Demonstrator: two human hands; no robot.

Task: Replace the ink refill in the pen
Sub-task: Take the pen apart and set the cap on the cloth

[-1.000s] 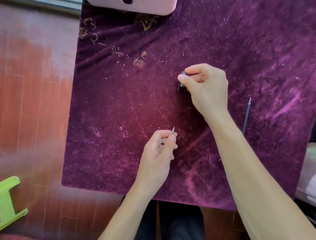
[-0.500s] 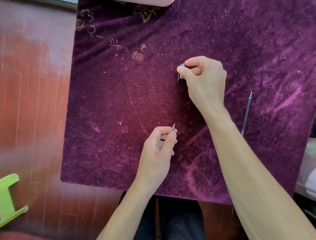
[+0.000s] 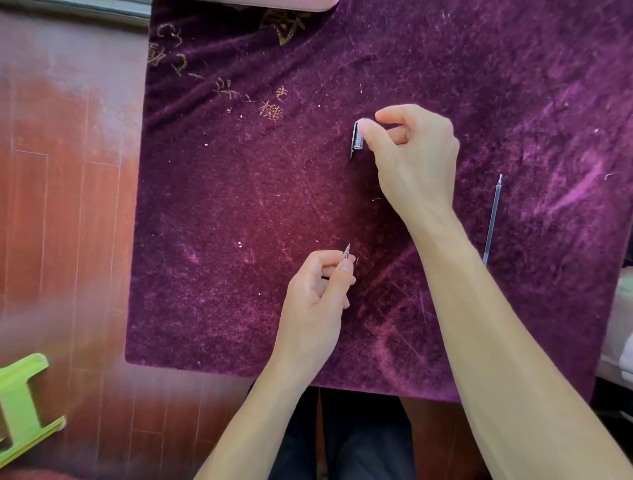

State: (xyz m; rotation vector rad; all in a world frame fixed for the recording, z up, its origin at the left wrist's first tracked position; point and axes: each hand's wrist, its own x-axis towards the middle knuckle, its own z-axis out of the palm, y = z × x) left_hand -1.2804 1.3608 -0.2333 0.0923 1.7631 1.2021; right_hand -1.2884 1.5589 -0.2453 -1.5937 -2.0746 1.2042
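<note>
My right hand pinches a small clear pen cap with a dark clip between thumb and forefinger, held low over the purple velvet cloth. My left hand is closed around the pen; only its metal tip sticks out above the thumb, and the barrel is hidden in the fist. A thin bluish ink refill lies on the cloth to the right of my right forearm, its point facing away from me.
The cloth covers a small table over a reddish wooden floor. A green plastic stool stands at the lower left. A pale pink object sits at the cloth's far edge, and something white lies at the right edge.
My right hand has shifted its fingers on the cap, so more of the clear cap shows. The left hand with the pen has stayed put.
</note>
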